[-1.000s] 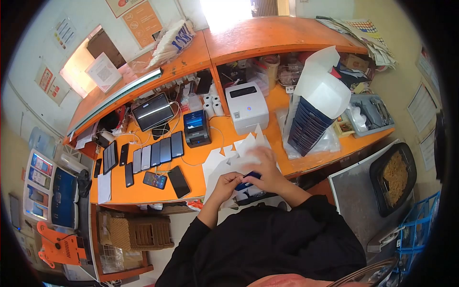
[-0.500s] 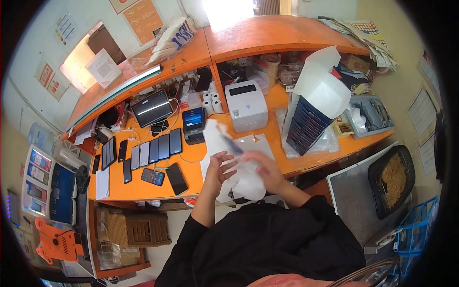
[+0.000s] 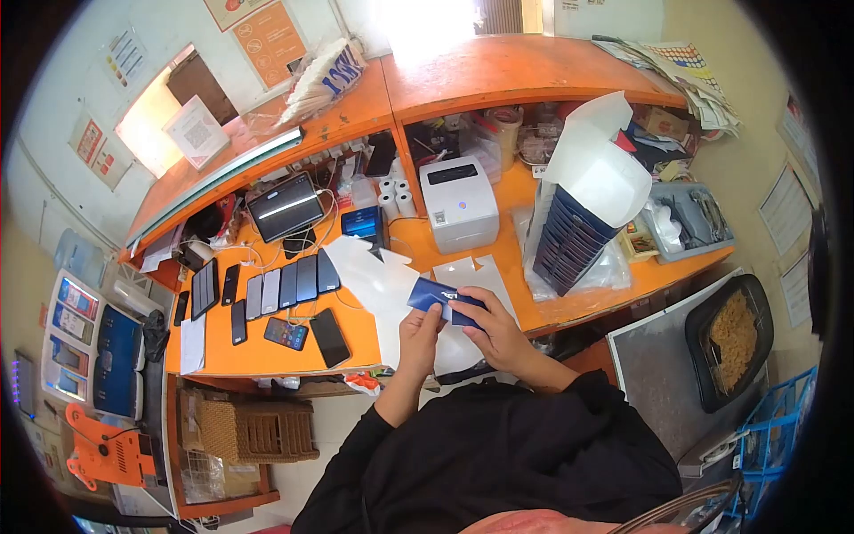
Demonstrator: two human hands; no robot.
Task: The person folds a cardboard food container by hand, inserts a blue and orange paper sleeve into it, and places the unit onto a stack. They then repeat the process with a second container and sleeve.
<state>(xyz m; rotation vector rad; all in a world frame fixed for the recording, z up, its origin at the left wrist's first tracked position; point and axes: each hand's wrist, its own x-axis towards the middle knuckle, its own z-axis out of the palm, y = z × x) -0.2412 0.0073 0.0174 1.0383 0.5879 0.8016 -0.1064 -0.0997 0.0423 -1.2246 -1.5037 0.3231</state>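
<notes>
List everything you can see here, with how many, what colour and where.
desk: one, orange, spans the middle
blue packet: one, dark blue, held over the desk
white sheets: several, white, desk front centre
phones: about ten, dark, desk left
tablet: one, black, behind the phones
label printer: one, white, desk back
paper rolls: three, white, left of label printer
dark stack: one, navy, desk right
food tray: one, black, far right
left hand: grips the blue packet
right hand: grips the blue packet
</notes>
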